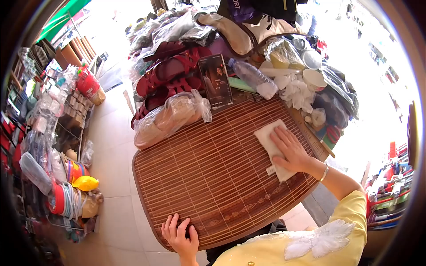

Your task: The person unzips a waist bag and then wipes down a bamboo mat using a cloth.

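A brown slatted bamboo mat (195, 177) with rounded corners and a dark border lies in front of me. My right hand (290, 150) is spread flat on a folded white cloth (265, 135), pressing it against the right part of the mat. A small tag sticks out from the cloth's left edge. Over the near left edge of the mat rests my left hand (181, 235), fingers apart, with nothing visible in it. The thumb side touches the mat's surface.
Beyond the mat are a phone (215, 82) showing a picture, a plastic bottle (253, 75), dark red sandals (171, 71) and bagged pink shoes (166, 119). Paper cups (314, 79) and crumpled plastic stand at the right. Shelves of goods with a yellow item (85, 183) line the left.
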